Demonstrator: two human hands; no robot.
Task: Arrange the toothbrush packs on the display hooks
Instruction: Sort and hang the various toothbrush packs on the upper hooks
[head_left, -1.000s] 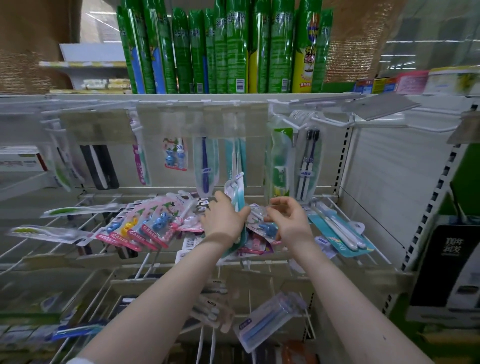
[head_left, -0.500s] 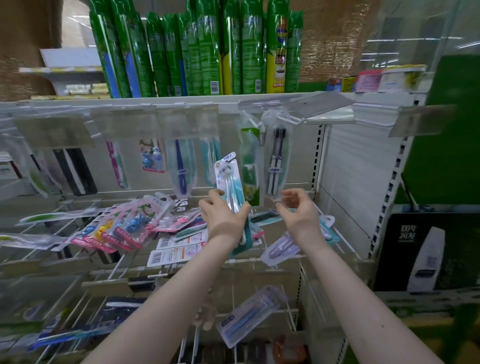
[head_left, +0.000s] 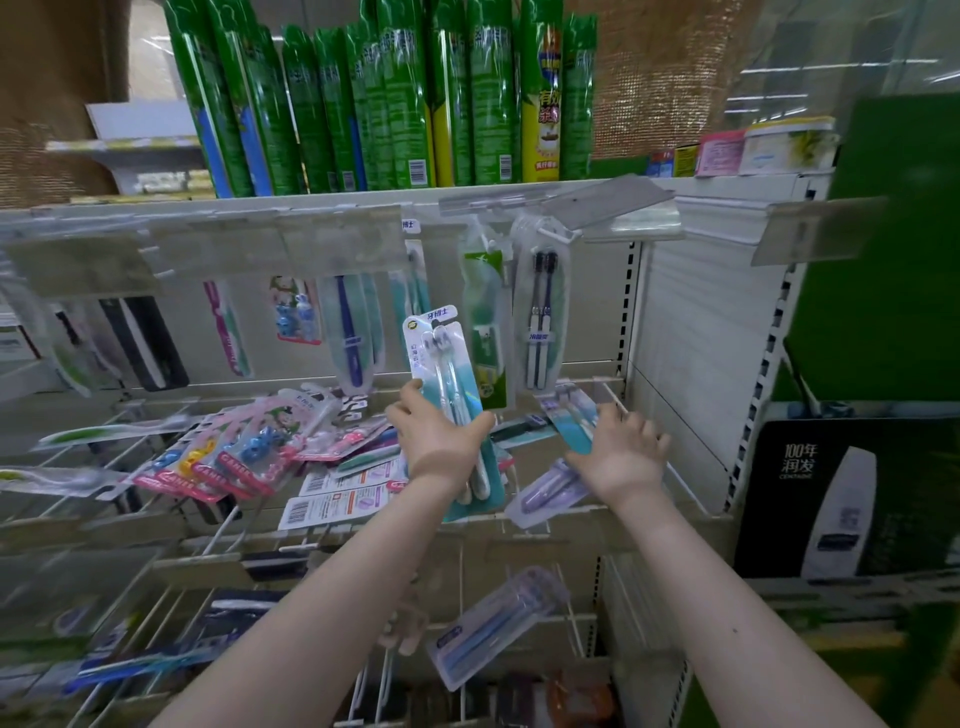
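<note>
- Blister pack (head_left: 488, 623): hangs on a lower hook, beneath the wire shelf's (head_left: 696, 512) front edge; apparently already stocked.
- Left hand (head_left: 441, 441): grips a teal toothbrush pack (head_left: 441, 364) by its lower half, upright, hang-hole end uppermost, likely readied for hooking.
- Right hand (head_left: 623, 452): lies on a second teal pack (head_left: 569, 421) near the shelf's right edge; whether it grips, cannot tell.
- Loose packs (head_left: 228, 457): heaped toward the left edge, unhung.
- Display hooks (head_left: 558, 234): along the back edge, partly filled.

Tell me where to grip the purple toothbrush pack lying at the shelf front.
Pinch the purple toothbrush pack by its near lower-left end, from the front: it lies slanted, that end free, the far end hidden behind the right hand.
</note>
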